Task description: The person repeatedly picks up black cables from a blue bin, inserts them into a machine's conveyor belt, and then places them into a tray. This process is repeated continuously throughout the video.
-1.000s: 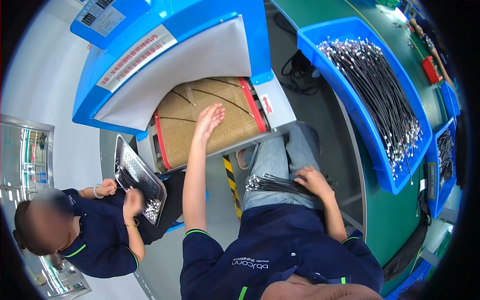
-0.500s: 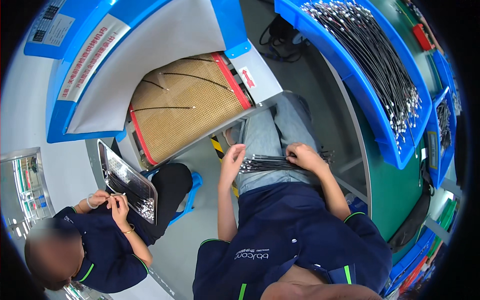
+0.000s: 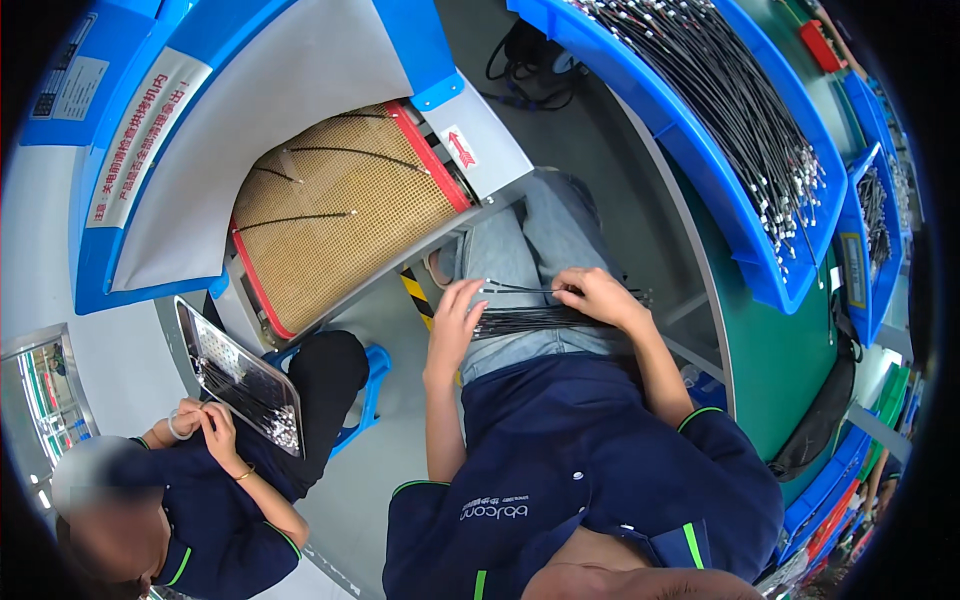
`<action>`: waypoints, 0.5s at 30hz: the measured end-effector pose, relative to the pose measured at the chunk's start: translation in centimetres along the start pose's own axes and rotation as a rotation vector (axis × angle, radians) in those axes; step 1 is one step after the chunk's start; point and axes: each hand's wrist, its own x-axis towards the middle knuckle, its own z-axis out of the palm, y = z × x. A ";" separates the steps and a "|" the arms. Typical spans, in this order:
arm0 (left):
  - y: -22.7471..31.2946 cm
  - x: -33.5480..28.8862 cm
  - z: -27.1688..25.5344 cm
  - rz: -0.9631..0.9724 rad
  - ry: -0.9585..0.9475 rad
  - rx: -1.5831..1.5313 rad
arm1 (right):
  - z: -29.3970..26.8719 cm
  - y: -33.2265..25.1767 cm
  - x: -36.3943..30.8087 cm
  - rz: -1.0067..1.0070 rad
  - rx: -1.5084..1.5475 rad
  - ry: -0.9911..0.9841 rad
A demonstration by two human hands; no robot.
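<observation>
Across my jeans lies a bundle of thin black cables (image 3: 535, 320) with small connector ends. My right hand (image 3: 597, 298) is closed in a pinch on a few cables (image 3: 520, 290), held slightly apart from the far side of the bundle. At the left end of these cables, my left hand (image 3: 455, 325) has its thumb and fingers apart. Its fingertips are close to the cable ends, and I see nothing gripped in it. The right ends of the bundle come out past my right wrist.
A conveyor's tan mesh belt (image 3: 320, 190) carries several black cables, under a blue and white machine hood (image 3: 270, 80). At the right, a blue bin (image 3: 690, 150) full of cables stands on a green table (image 3: 770, 380). A co-worker (image 3: 220, 500) sits at the left with a tray (image 3: 290, 385) of cables.
A few cables have been lifted apart from the bundle in my right hand. My left hand has come nearer their ends. The whole view has shifted slightly.
</observation>
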 end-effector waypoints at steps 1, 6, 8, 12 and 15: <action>-0.5 0.1 0.0 0.026 -0.037 0.039 | -0.2 -0.2 0.0 -0.006 0.006 0.006; 0.1 0.4 -0.7 0.137 0.002 0.049 | -1.0 -1.1 0.2 -0.056 0.022 0.032; 0.3 0.4 -0.8 0.153 0.029 0.055 | -1.2 -1.3 0.4 -0.093 0.044 0.059; -0.3 -0.1 -0.9 0.115 0.018 0.043 | -1.9 -2.4 0.7 -0.057 0.061 0.010; -0.3 0.0 -1.1 0.156 0.014 0.051 | -2.1 -2.4 0.8 -0.080 0.073 0.015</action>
